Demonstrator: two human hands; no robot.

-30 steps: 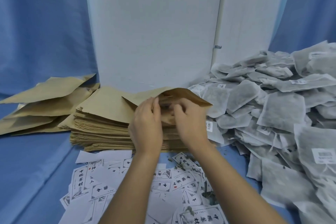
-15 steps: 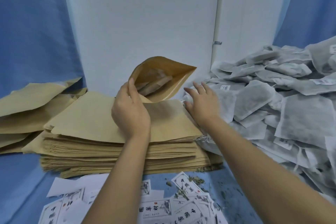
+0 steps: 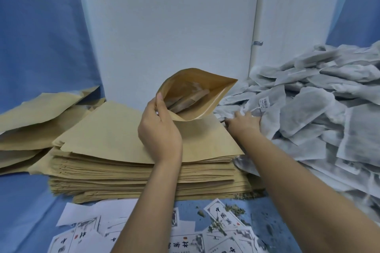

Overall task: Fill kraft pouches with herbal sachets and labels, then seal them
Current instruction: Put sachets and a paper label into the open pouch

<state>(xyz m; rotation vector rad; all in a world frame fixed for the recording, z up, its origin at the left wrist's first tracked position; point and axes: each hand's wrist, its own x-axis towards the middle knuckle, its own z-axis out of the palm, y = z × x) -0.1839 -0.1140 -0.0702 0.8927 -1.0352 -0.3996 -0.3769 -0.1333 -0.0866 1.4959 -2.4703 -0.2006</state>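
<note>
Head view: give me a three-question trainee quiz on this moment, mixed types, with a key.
1. True or false: the held kraft pouch is sealed.
2. Which hand holds it? A left, B right, C both.
3. Fill in: the right hand touches the pile of ____.
Key: 1 false, its mouth gapes open; 2 A, the left hand; 3 sachets.

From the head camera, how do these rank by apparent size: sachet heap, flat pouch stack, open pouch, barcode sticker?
1. sachet heap and flat pouch stack: alike, heap runs off frame, so unranked.
2. open pouch.
3. barcode sticker.
</note>
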